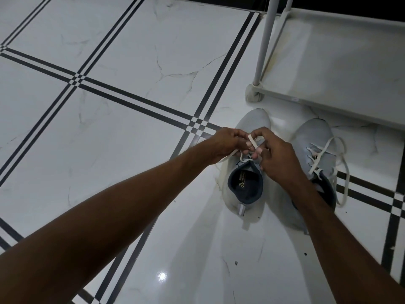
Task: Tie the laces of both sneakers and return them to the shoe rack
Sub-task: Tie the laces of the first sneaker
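No legible text (sneaker insole [245, 179] print too small)

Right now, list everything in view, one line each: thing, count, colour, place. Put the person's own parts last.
sneaker being tied: one, light grey with dark lining, on the floor under both hands.
second sneaker: one, light grey, on the floor to the right of the first, laces loose.
laces: off-white, one set in the hands, one set trailing over the second sneaker.
shoe rack: one, white, upper right, bottom shelf bare where visible.
floor: white marble-look tiles with black stripes.
left hand: grip pinched on a lace.
right hand: grip pinched on a lace.
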Demonstrator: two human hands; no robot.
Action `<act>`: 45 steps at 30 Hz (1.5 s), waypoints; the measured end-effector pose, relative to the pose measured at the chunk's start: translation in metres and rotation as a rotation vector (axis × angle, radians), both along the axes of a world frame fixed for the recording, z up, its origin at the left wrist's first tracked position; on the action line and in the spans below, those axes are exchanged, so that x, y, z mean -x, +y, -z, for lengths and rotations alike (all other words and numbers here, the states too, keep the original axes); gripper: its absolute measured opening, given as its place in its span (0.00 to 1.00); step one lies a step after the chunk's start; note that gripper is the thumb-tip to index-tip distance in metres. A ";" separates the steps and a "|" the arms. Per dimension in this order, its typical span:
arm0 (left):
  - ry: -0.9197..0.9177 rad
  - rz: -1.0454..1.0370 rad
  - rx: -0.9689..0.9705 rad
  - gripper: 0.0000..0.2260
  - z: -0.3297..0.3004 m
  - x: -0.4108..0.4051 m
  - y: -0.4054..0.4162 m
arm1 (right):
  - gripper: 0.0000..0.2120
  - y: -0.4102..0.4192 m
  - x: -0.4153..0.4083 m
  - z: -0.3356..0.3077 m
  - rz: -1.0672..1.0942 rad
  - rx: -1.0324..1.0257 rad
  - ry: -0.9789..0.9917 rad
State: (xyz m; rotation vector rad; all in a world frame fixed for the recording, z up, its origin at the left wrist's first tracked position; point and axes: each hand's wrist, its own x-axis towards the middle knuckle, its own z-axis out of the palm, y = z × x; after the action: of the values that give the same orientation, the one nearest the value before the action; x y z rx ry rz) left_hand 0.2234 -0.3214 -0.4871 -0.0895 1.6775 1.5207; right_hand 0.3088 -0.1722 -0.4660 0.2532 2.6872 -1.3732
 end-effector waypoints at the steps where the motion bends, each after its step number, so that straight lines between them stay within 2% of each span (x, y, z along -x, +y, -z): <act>1: -0.016 -0.007 0.007 0.07 0.002 0.000 0.000 | 0.16 0.000 0.000 0.000 0.003 -0.004 0.007; 4: -0.091 0.000 -0.010 0.05 0.002 -0.001 0.000 | 0.14 0.001 0.003 0.000 0.029 0.022 0.003; 9: -0.243 0.070 -0.147 0.09 -0.003 -0.003 -0.005 | 0.14 0.004 0.002 0.002 0.047 0.108 -0.014; 12: -0.206 0.046 -0.147 0.07 -0.006 -0.009 -0.001 | 0.13 0.002 0.002 0.001 0.032 0.174 -0.042; 16: -0.162 0.005 -0.126 0.07 -0.004 -0.013 0.000 | 0.14 0.002 -0.001 0.005 0.117 0.460 -0.165; 18: -0.119 0.034 -0.105 0.09 -0.002 -0.013 -0.006 | 0.14 0.006 -0.002 0.011 0.158 0.468 -0.186; 21: 0.109 0.230 0.000 0.14 -0.008 -0.010 -0.016 | 0.13 0.011 -0.002 0.018 0.191 0.445 -0.205; 23: 0.327 0.360 0.124 0.11 -0.022 -0.006 -0.017 | 0.12 0.012 -0.001 0.019 0.205 0.464 -0.228; 26: 0.758 0.475 0.349 0.04 -0.036 -0.005 -0.010 | 0.09 0.013 0.003 0.019 0.208 0.510 -0.265; 29: 1.175 0.521 0.594 0.06 -0.031 -0.020 -0.003 | 0.03 0.015 0.007 0.016 0.181 0.528 -0.293; 31: 1.309 0.511 0.638 0.07 -0.022 -0.029 -0.001 | 0.06 0.017 0.008 0.016 0.160 0.522 -0.294; 33: 1.369 0.463 0.634 0.05 -0.017 -0.037 0.001 | 0.09 0.020 0.009 0.016 0.127 0.526 -0.323; 36: 1.330 0.375 0.608 0.05 -0.018 -0.040 0.005 | 0.12 0.023 0.006 0.015 0.098 0.612 -0.401; 39: 1.191 0.335 0.547 0.07 -0.019 -0.037 0.003 | 0.09 0.026 0.001 0.014 0.136 0.662 -0.407; 42: 1.021 0.314 0.466 0.06 -0.024 -0.033 0.003 | 0.05 0.016 0.000 0.011 0.190 0.545 -0.321; 45: 0.840 0.393 0.403 0.03 -0.030 -0.024 -0.014 | 0.09 0.020 0.000 0.021 0.283 0.310 -0.193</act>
State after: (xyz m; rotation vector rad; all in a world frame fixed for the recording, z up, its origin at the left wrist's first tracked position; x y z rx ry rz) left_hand 0.2475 -0.3357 -0.4571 0.7167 2.4527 0.9373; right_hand 0.3086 -0.1518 -0.4867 0.7150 2.3076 -1.7153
